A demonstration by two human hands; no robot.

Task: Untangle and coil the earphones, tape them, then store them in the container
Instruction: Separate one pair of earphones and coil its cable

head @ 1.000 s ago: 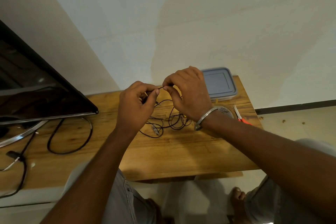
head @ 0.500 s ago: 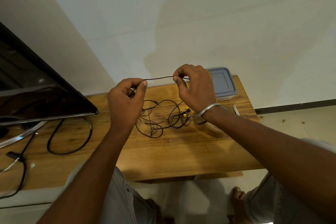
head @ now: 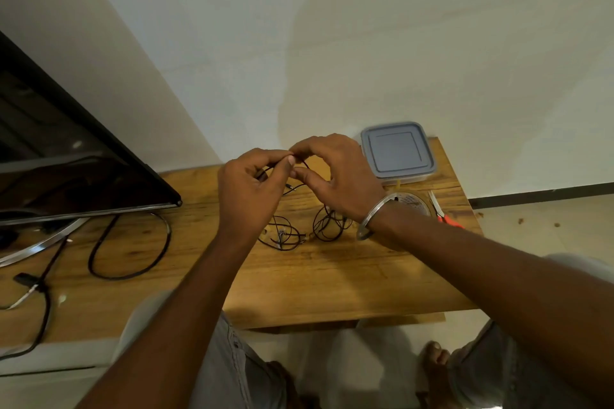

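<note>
Black earphones (head: 300,231) lie in loose tangled loops on the wooden table (head: 325,279), with one strand lifted into my hands. My left hand (head: 247,191) and my right hand (head: 335,176) meet fingertip to fingertip above the table, both pinching that raised cable. A grey-lidded container (head: 397,151) sits shut at the table's far right corner. A roll of clear tape (head: 412,201) lies just behind my right wrist, partly hidden by it.
Red-handled scissors (head: 443,214) lie by the table's right edge. A dark TV screen (head: 66,156) stands at the left, with a thick black cable (head: 129,246) looped on the wood below it. My knees and a bare foot show under the front edge.
My hands were apart half a second ago with a stretch of cable taut between them. They have come together again, and the cable now loops between the fingertips.
</note>
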